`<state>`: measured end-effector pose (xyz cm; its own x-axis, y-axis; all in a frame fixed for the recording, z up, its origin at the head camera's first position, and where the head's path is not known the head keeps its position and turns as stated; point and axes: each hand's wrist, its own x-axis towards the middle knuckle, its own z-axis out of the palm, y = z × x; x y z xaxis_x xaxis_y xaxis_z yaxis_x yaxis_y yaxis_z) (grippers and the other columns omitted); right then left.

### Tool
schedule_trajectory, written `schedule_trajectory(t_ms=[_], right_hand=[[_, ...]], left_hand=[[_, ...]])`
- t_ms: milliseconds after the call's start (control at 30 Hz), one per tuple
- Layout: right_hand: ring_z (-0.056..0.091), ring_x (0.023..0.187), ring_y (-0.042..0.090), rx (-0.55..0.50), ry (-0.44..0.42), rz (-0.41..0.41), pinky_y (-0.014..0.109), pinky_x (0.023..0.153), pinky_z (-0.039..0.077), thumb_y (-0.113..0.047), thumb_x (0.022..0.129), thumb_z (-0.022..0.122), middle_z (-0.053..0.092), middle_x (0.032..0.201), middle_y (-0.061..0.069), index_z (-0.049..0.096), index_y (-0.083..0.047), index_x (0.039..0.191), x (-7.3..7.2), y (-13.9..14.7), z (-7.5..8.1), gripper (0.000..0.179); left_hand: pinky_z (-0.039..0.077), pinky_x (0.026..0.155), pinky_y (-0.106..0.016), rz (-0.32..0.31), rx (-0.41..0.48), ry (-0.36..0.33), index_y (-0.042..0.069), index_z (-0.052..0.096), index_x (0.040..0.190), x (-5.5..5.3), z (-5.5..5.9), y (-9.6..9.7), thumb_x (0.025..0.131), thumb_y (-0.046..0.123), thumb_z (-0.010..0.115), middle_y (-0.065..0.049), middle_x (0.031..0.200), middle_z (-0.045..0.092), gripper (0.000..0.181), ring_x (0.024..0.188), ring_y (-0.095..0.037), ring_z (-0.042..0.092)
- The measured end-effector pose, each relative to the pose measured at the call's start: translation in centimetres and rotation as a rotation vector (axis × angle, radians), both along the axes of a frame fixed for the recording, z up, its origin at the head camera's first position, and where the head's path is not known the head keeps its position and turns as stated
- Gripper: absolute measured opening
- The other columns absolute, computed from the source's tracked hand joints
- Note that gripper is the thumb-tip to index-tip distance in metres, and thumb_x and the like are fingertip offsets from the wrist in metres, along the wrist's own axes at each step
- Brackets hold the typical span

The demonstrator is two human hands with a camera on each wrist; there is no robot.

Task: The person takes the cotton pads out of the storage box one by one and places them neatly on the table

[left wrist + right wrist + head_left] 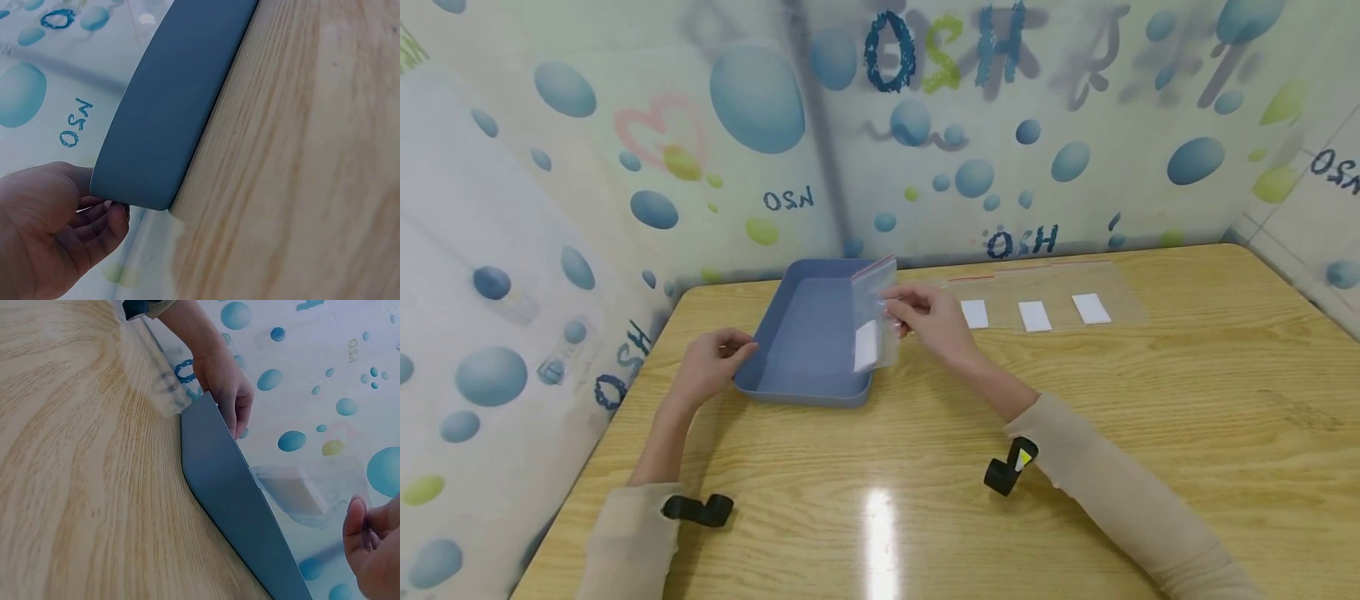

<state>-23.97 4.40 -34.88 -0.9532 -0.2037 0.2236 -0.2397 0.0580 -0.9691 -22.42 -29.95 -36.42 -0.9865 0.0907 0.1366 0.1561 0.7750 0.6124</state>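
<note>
A blue-grey tray (pixel 808 398) sits on the wooden table. At its near left corner my left hand (pixel 711 362) pinches the rim; in the left wrist view the thumb goes over the wall and the fingers curl outside it. My right hand (pixel 932 321) pinches the side of a clear zip bag (pixel 886 337) with a red strip along its top. Inside the bag is a white rectangular piece (pixel 866 344). The bag hangs upright over the tray's right wall, and the right wrist view (pixel 297 490) shows it above the rim.
To the right of the tray, three more clear bags lie flat in a row, each with a white piece (pixel 974 314) inside. A patterned curtain (pixel 850 183) rises behind the table (pixel 940 483) and along its left side.
</note>
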Motion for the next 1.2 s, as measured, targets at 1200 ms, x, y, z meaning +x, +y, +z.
schedule_trajectory(t_ms=[1200], right_hand=[[0.059, 0.073, 0.013, 0.127, -0.085, 0.089, 0.024, 0.067, 0.054, -0.007, 0.102, 0.061, 0.066, 0.089, 0.015, 0.065, 0.008, 0.120, 1.9, 6.8, -2.0, 0.024]], left_hand=[[0.051, 0.074, -0.030, -0.007, 0.007, -0.004, -0.006, 0.069, 0.113, 0.0, -0.1, -0.1, 0.102, 0.020, 0.063, -0.021, 0.107, 0.069, 0.028, 0.097, -0.034, 0.067]])
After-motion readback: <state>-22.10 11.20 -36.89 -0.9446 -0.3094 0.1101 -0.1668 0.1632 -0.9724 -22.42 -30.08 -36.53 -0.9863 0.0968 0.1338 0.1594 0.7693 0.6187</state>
